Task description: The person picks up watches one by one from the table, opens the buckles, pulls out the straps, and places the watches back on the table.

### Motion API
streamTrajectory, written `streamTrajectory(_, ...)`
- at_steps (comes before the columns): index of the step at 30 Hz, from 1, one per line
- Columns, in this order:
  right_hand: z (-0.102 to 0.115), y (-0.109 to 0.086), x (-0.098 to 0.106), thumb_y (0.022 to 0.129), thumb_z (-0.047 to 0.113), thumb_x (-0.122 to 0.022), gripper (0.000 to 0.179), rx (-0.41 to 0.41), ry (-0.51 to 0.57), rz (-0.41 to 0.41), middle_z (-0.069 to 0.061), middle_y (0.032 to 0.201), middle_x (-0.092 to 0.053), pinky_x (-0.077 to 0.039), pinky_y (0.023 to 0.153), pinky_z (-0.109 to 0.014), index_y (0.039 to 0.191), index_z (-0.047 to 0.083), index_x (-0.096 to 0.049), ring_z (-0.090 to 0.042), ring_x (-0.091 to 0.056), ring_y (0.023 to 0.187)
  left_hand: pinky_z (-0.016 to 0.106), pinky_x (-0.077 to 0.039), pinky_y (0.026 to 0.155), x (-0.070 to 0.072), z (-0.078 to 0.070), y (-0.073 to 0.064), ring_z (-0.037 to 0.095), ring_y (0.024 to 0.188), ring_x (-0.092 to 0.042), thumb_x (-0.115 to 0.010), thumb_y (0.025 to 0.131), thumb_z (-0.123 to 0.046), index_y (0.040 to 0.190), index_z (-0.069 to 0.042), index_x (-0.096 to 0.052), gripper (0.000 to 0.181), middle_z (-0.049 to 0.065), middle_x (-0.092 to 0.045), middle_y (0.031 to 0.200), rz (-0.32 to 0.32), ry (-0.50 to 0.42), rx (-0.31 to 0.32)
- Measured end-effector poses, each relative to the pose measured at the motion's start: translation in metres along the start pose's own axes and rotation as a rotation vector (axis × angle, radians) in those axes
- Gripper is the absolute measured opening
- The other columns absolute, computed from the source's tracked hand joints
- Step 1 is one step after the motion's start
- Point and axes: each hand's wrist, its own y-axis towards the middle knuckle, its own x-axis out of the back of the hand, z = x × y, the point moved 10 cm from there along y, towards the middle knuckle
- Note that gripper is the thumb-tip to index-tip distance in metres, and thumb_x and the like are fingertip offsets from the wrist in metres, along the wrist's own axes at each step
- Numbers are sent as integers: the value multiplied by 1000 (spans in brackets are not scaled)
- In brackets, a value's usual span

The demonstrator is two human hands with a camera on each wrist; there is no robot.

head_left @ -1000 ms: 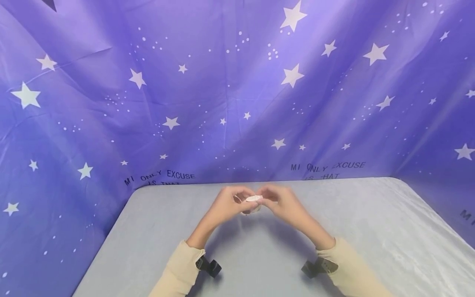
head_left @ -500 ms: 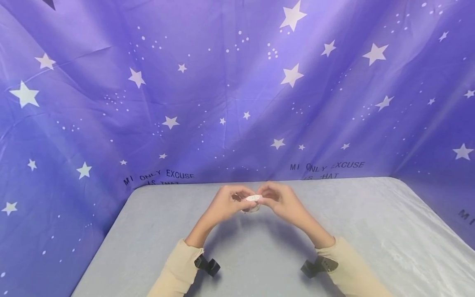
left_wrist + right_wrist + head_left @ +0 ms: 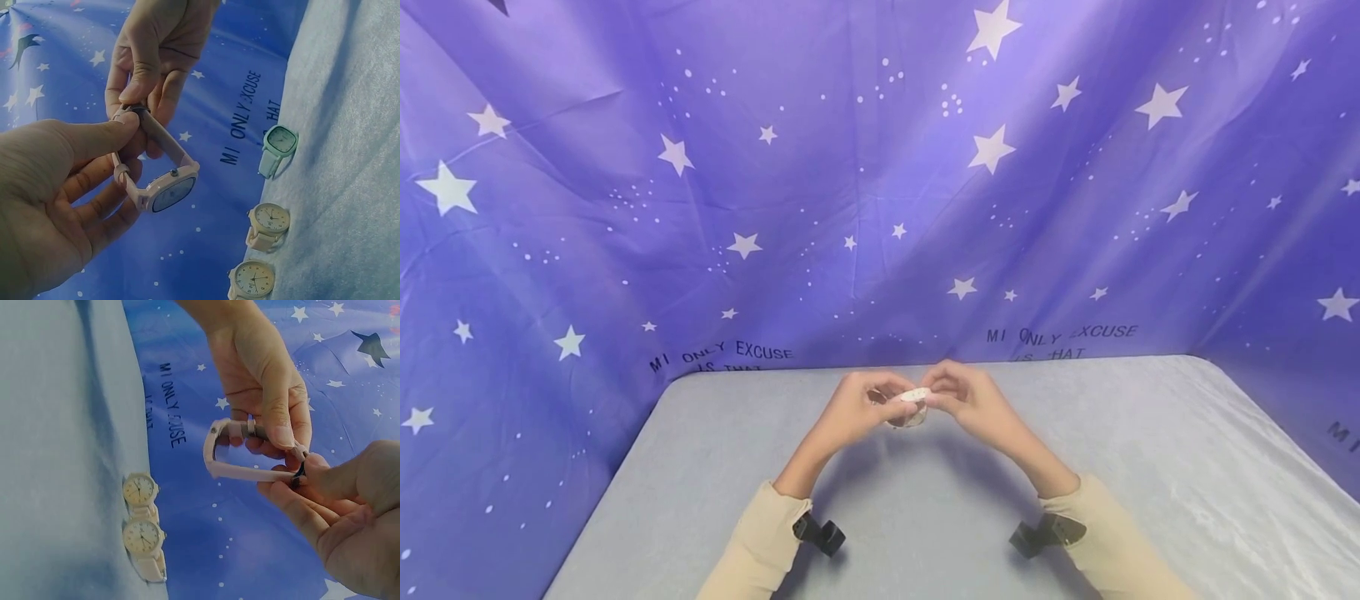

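Observation:
A pale pink wristwatch (image 3: 169, 190) with a squarish case hangs in the air between both hands, its strap bent into a loop. My left hand (image 3: 857, 408) pinches one strap part between thumb and fingers. The right hand (image 3: 970, 400) pinches the strap at its dark metal buckle (image 3: 299, 478), fingertips close to the left thumb. In the head view the white strap (image 3: 914, 394) shows between the fingertips, while the fingers partly cover the case. Whether the buckle is fastened cannot be told.
Beyond the hands, a mint green square watch (image 3: 281, 139) and two cream round-faced watches, one (image 3: 270, 219) beside the other (image 3: 253, 278), lie on the grey cloth-covered table (image 3: 647, 508). A purple star-patterned curtain (image 3: 820, 192) hangs behind the table's far edge.
Both hands stay nearly in place with the watch. My right hand has risen slightly, and a bit more of the strap loop shows between the hands.

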Motion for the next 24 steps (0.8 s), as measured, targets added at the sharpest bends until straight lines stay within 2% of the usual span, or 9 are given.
streamTrajectory(4,7,0,-1,89,-2,-72,21,41,-95,-8,-16,109,-74,-61,95,-38,110,1,-69,-31,-74,102,28,-62,65,0,-3,-1,20,68,-72,-81,88,-21,104,-12,-79,19,6,-79,90,-6,15,-3)
streamTrajectory(10,11,-3,-2,88,-1,-74,19,78,-200,-47,-12,105,-76,-62,91,-39,106,4,-72,-30,-75,99,34,-63,60,-3,0,-1,20,67,-70,-81,89,-26,105,-17,-79,19,-1,-78,85,3,24,23)
streamTrajectory(16,15,-3,-2,89,0,-74,16,112,-221,-57,-11,103,-76,-63,89,-39,104,4,-70,-29,-75,97,36,-63,59,-2,-3,0,16,66,-70,-80,89,-29,104,-19,-80,18,-3,-77,81,-12,54,7)
streamTrajectory(24,12,-4,-1,90,4,-74,17,65,-183,-19,-12,105,-75,-62,90,-37,107,4,-70,-28,-75,98,33,-63,59,-4,-3,0,21,67,-71,-80,89,-31,105,-18,-80,20,2,-77,82,14,10,0)
